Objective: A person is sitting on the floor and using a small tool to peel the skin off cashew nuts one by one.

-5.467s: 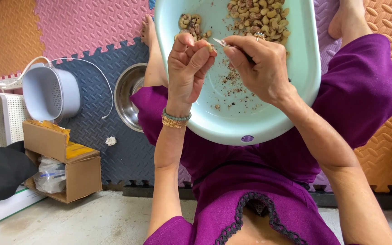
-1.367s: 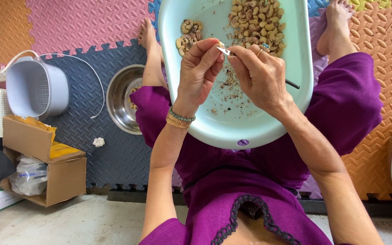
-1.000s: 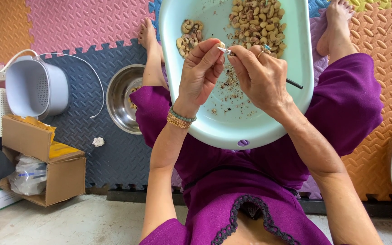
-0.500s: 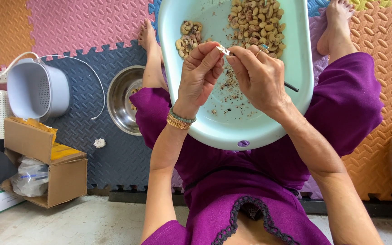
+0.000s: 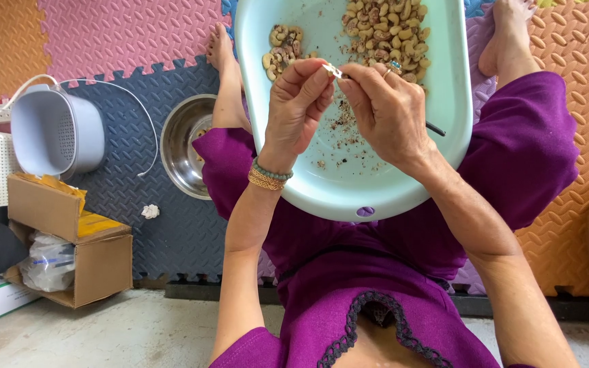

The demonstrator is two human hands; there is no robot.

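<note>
A single cashew nut [image 5: 326,67] is pinched between the thumb and fingertips of the left hand [image 5: 296,109], held above a pale green plastic basin [image 5: 349,194] that is rested across the lap. The right hand [image 5: 383,112] is closed around a small knife [image 5: 339,73], whose bright blade tip is set against the nut while its dark handle end [image 5: 435,127] is seen past the heel of the hand. The knife's long axis is laid roughly left to right and slightly tilted, with the tip pointed toward the left fingertips. The nut is too small and too covered for its own direction to be told.

Two heaps of cashews are kept at the far end of the basin, a smaller heap [image 5: 281,46] and a larger heap [image 5: 386,31], with brown flakes of skin [image 5: 341,126] scattered between.

Because the blade is aimed at the thumb, a slip could nick it; too firm a scrape could break the kernel or flick it out of the basin.

A steel bowl [image 5: 187,146] is stood on the foam floor mat [image 5: 138,191] beside the leg.
</note>
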